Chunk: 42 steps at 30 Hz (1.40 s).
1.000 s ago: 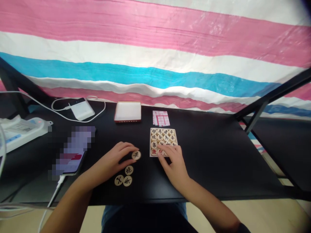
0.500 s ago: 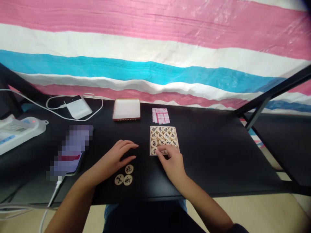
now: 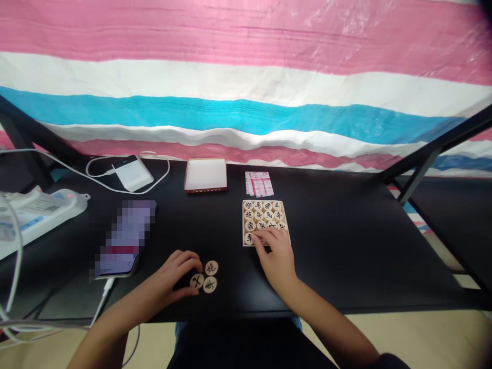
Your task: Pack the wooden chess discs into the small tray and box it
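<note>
My left hand (image 3: 177, 279) is at the near left, thumb and fingertips closed around the edge of a round wooden Chinese chess piece (image 3: 197, 281). Two more pieces lie right beside it, one (image 3: 211, 267) behind and one (image 3: 209, 285) in front. My right hand (image 3: 277, 256) reaches over the front row of a shallow white box (image 3: 243, 220) packed with rows of such pieces. Its thumb and fingertips come together on a piece there, next to the front-left piece (image 3: 248, 239). That hand covers part of the front row.
Behind the box lie pink-and-white paper packets (image 3: 259, 184), and a box lid (image 3: 206, 175) is to their left. A phone (image 3: 125, 238) on a cable, a white power bank (image 3: 134, 174) and a power strip (image 3: 42, 212) occupy the left of the black table (image 3: 346, 246).
My left hand has moved down and back toward the three loose pieces and closed on one. My right hand stays at the box's front row. The view has shifted slightly.
</note>
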Motion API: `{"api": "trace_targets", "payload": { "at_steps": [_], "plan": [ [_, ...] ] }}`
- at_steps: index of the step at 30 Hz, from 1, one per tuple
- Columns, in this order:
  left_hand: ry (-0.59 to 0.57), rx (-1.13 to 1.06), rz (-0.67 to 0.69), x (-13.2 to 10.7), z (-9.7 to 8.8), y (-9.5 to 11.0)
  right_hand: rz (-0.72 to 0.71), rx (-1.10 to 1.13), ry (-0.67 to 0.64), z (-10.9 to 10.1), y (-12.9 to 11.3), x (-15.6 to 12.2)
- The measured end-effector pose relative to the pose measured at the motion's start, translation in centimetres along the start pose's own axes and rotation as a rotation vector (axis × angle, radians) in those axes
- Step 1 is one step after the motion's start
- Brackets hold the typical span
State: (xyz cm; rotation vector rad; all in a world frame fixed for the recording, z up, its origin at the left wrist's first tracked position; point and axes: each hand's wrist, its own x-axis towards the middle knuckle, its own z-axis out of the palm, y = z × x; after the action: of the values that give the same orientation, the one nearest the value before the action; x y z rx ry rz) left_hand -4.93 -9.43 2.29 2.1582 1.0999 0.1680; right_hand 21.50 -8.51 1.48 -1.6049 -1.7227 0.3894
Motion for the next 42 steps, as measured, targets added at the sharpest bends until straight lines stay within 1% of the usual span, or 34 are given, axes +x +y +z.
{"api": "trace_targets", "payload": {
  "at_steps": [3,5,6,8,10,13,15,17,19,22,23,24,27,29,32,34,36,38,42],
  "plan": [
    [-0.007,-0.024,0.007,-0.1,0.1,-0.3,0.006,0.059,0.006,-0.6,-0.6,0.1],
    [0.035,-0.027,0.004,-0.1,-0.2,-0.2,-0.009,0.133,-0.016,-1.0,-1.2,0.1],
    [0.073,-0.021,0.000,0.0,-0.5,0.1,-0.018,0.181,-0.048,-1.1,-1.5,0.1],
    [0.160,-0.005,-0.006,0.5,-1.1,1.0,-0.022,0.274,-0.140,-1.0,-2.2,-0.1],
    [0.238,0.002,0.028,1.5,-1.6,2.4,0.011,0.343,-0.250,-0.7,-2.9,-0.3],
    [0.234,-0.003,0.106,3.5,-2.0,4.6,0.095,0.432,-0.381,-0.3,-3.5,-0.4],
    [0.231,0.009,0.161,4.8,-1.9,5.7,0.152,0.490,-0.413,-0.3,-3.5,-0.3],
    [0.235,0.021,0.206,5.7,-1.8,6.2,0.207,0.526,-0.397,-0.7,-3.2,-0.1],
    [0.253,0.040,0.214,6.1,-1.6,6.1,0.255,0.504,-0.332,-1.5,-2.4,0.1],
    [0.285,0.079,0.176,5.9,-1.5,4.9,0.307,0.334,-0.167,-2.4,-0.9,0.3],
    [0.291,0.090,0.166,5.7,-1.4,4.3,0.305,0.262,-0.127,-2.6,-0.4,0.3],
    [0.271,0.102,0.151,5.4,-1.2,3.7,0.292,0.197,-0.107,-2.7,0.1,0.3],
    [0.196,0.119,0.126,4.5,-0.7,2.1,0.222,0.060,-0.118,-2.6,1.0,0.2],
    [0.129,0.111,0.115,3.9,-0.5,1.5,0.199,0.000,-0.110,-2.5,1.2,0.2],
    [0.044,0.093,0.123,3.3,-0.6,1.5,0.173,-0.044,-0.079,-2.4,1.1,0.1],
    [-0.005,0.080,0.133,3.2,-0.8,1.6,0.142,-0.052,-0.081,-2.3,1.0,0.0],
    [-0.028,0.065,0.129,3.1,-0.9,1.5,0.114,-0.055,-0.085,-2.2,1.0,-0.2],
    [-0.024,0.046,0.129,2.8,-0.7,1.2,0.106,-0.058,-0.073,-2.1,0.9,-0.3],
    [-0.056,0.019,0.135,2.0,0.3,0.5,0.119,-0.063,-0.051,-2.1,0.7,-0.4]
  ]
}}
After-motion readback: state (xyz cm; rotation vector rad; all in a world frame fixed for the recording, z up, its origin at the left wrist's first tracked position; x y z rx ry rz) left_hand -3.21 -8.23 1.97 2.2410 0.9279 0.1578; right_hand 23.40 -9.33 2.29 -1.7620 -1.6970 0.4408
